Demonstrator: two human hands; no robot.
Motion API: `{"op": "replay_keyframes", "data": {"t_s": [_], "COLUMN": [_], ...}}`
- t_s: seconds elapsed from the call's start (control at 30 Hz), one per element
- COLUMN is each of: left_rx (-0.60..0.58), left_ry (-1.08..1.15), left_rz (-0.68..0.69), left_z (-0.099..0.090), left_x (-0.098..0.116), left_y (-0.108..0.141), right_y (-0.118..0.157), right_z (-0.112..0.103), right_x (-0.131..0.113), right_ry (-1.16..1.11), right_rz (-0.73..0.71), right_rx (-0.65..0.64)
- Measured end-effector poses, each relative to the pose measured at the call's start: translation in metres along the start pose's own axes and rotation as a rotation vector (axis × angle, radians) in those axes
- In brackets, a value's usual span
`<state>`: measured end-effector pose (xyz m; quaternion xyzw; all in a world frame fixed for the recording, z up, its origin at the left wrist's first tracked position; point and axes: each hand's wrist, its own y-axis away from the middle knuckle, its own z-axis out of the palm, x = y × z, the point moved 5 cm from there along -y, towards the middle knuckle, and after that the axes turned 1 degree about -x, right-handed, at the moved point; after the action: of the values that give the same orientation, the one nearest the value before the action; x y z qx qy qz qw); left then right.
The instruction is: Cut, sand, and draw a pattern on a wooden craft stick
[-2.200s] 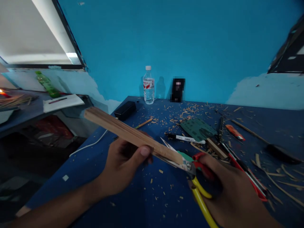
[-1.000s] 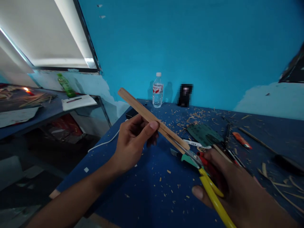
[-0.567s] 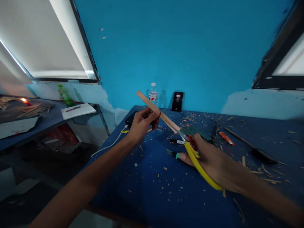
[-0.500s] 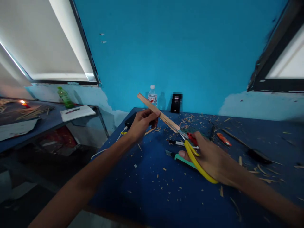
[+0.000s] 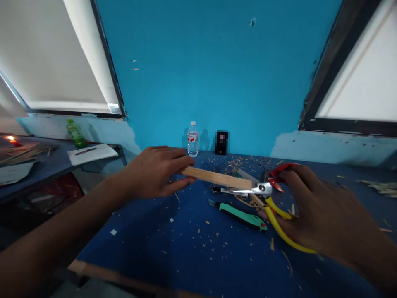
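Observation:
My left hand [image 5: 164, 170] pinches the left end of a flat wooden strip [image 5: 220, 178], which lies nearly level above the blue table [image 5: 149, 244]. My right hand [image 5: 313, 203] grips scissors [image 5: 263, 188] with one red and one yellow handle. Their blades are spread around the strip's right end, one behind it and one along its lower edge. A thin piece of wood [image 5: 257, 201] slants down beside the scissors' pivot. Below the strip, a green utility knife [image 5: 242, 216] lies on the table with its blade pointing left.
A water bottle [image 5: 192, 140] and a black phone [image 5: 221, 143] stand by the blue wall. Wood shavings are scattered over the table. On the left, another table holds a green bottle [image 5: 77, 133], white paper [image 5: 93, 154] and a lit candle [image 5: 13, 140].
The strip has turned from steeply slanted to nearly level. My left hand has moved to its left end. The scissors have opened wider and moved right, and the view has shifted.

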<state>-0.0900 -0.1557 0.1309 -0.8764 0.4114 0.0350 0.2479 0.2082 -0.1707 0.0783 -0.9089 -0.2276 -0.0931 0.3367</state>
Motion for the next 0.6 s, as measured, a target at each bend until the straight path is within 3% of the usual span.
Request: {"op": "replay_keyframes", "data": {"t_s": [0.07,0.23,0.4,0.5,0.6], "left_rx": [-0.066,-0.096,-0.137,-0.078,0.080], "left_ry": [0.074,0.204,0.276,0.265,0.235], "left_rz": [0.010,0.084,0.057,-0.041,-0.228], "left_z": [-0.001,-0.001,0.003,0.001,-0.008], "left_x": [0.001,-0.006,-0.017,-0.035,-0.056], "left_y": [0.002,0.004,0.004,0.023,0.054], "right_y": [0.002,0.010,0.011,0.015,0.030], "right_z": [-0.009,-0.022,-0.025,-0.011,0.015], "right_x": [-0.001,-0.017,-0.023,0.006,0.068], "right_ry": [0.007,-0.092,-0.216,-0.138,0.048], "right_rz": [-0.037,-0.267,-0.285,-0.163,0.105], "right_rx": [0.018,0.015,-0.043,-0.118,-0.279]}}
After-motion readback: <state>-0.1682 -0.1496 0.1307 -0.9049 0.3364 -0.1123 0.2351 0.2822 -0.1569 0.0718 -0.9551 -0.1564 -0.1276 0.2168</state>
